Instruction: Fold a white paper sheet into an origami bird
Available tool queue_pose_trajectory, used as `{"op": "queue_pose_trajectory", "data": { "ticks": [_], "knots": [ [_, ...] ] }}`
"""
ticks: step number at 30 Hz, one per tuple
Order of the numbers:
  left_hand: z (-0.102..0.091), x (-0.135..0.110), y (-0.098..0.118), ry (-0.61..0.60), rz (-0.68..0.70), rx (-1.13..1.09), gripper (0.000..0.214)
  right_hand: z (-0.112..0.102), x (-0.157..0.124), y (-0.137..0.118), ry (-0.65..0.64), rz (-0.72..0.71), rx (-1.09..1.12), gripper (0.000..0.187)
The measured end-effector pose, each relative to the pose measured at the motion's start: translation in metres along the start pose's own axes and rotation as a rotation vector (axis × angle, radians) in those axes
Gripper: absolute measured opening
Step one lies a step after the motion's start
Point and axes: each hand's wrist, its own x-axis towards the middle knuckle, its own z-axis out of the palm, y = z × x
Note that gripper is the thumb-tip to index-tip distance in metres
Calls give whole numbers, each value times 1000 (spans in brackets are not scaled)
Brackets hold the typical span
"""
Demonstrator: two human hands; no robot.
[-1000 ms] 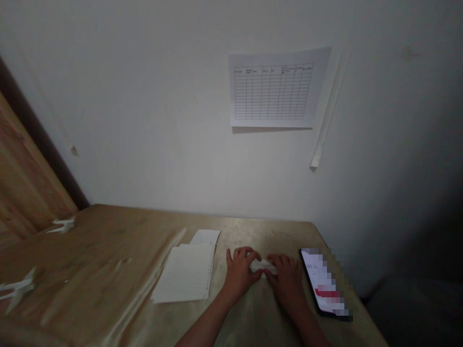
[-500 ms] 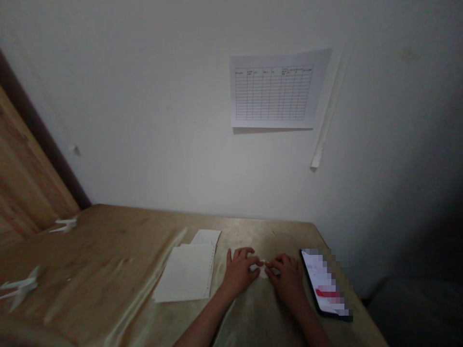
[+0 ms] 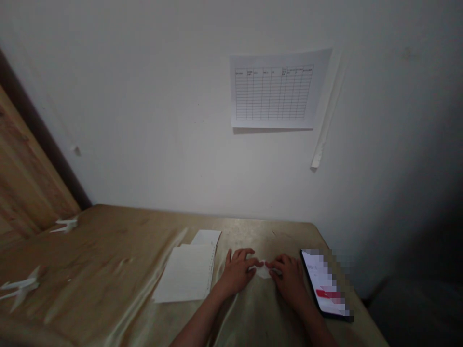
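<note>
Head view: left hand (image 3: 237,274) and right hand (image 3: 290,278) are touching white paper (image 3: 263,273), fingers curving, cannot tell whether pinching; phone (image 3: 318,282) lying right, sheets (image 3: 186,272) left.

The left hand (image 3: 237,273) and right hand (image 3: 289,276) are covering part of the small white paper (image 3: 263,273), so its folds are escaping me. Both forearms (image 3: 200,315) are running out of view below, the wooden panel (image 3: 31,178) leftward. Blocky blurring is hiding part of the phone (image 3: 318,279). The wall chart (image 3: 273,94) is carrying lettering too tiny to read.
</note>
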Motion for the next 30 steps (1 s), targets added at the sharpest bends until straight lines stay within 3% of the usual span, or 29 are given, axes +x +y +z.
{"op": "queue_pose_trajectory", "data": {
  "ticks": [9, 13, 19, 30],
  "knots": [
    [3, -1, -6, 9, 26, 4, 46, -3, -2, 5, -34, -28, 16, 42],
    [5, -3, -1, 70, 17, -6, 33, -3, -6, 2, -2, -33, 47, 47],
    [8, -1, 7, 159, -23, -20, 24, -6, -9, -10, 71, -34, 24, 23],
    [12, 4, 10, 205, -71, -33, 20, -4, 0, -13, 47, 41, 7, 15]
  ]
}}
